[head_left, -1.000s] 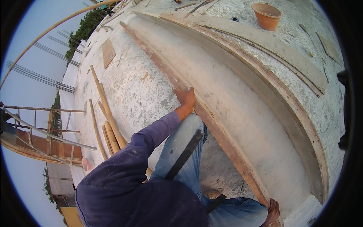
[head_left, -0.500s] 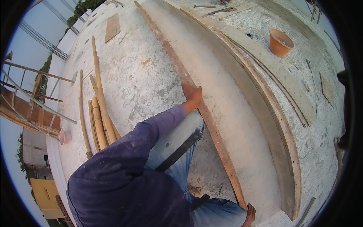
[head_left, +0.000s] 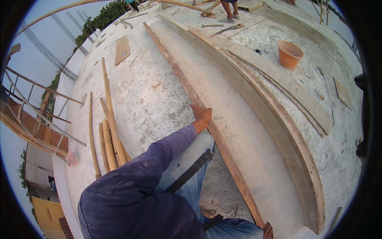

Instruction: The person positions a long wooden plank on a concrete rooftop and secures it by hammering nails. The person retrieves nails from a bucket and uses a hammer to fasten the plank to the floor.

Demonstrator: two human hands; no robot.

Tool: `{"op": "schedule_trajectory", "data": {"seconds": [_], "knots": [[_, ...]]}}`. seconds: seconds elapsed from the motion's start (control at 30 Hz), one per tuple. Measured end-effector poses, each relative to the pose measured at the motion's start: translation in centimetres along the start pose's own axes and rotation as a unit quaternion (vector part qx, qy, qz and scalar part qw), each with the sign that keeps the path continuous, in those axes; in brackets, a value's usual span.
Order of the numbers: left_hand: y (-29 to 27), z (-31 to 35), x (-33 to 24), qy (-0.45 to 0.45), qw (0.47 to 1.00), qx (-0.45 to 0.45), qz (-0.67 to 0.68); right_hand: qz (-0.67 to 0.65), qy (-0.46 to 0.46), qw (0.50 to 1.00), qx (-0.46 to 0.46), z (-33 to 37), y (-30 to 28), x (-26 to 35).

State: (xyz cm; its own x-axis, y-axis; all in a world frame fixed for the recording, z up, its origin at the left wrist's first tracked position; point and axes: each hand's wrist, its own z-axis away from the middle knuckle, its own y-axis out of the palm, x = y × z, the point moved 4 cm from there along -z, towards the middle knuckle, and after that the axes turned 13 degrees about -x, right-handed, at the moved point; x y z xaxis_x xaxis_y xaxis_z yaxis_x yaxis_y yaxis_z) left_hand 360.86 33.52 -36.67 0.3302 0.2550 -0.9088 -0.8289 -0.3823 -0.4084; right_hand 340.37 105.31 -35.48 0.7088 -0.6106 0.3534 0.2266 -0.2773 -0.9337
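Note:
A long, narrow wooden plank (head_left: 226, 153) runs on edge along the left side of a smooth pale concrete strip (head_left: 246, 135). My left hand (head_left: 202, 117) is closed over the plank's upper edge around its middle, with my arm stretched forward. At the plank's near end, beside my knee, my right hand (head_left: 268, 231) grips it; the lower picture edge cuts off part of this hand. On the strip's other side stands a second formwork board (head_left: 305, 169), curved by the lens, with neither hand on it.
Bamboo poles (head_left: 107, 139) lie to the left, near a small pink bucket (head_left: 71, 158). Right of the strip are an orange bucket (head_left: 290, 55), loose boards (head_left: 286, 89), a handsaw (head_left: 229, 30) and a hammer (head_left: 212, 26). Another person's legs (head_left: 229, 8) stand at the far end.
The view has tilted up, so things sit lower in the picture and another person's legs show at the top. Both hands keep their places on the plank.

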Motion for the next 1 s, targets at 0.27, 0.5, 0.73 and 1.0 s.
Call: {"op": "schedule_trajectory", "data": {"seconds": [0.27,0.5,0.73,1.0], "knots": [[-0.4,-0.4,-0.9,-0.030,0.998,0.025,-0.054,0.093,-0.033,0.989,-0.106,-2.2,-0.2,2.5],[1.6,-3.3,-0.8,-0.049,0.992,0.113,-0.036,0.090,-0.021,0.989,-0.115,-2.0,-1.0,2.9],[1.3,-4.3,-0.5,-0.035,0.994,0.090,-0.041,0.089,-0.028,0.988,-0.125,-2.2,-1.0,3.2],[3.2,-10.2,1.7,-0.053,0.990,0.130,-0.033,0.100,-0.038,0.986,-0.124,-1.7,-0.5,2.9]]}}
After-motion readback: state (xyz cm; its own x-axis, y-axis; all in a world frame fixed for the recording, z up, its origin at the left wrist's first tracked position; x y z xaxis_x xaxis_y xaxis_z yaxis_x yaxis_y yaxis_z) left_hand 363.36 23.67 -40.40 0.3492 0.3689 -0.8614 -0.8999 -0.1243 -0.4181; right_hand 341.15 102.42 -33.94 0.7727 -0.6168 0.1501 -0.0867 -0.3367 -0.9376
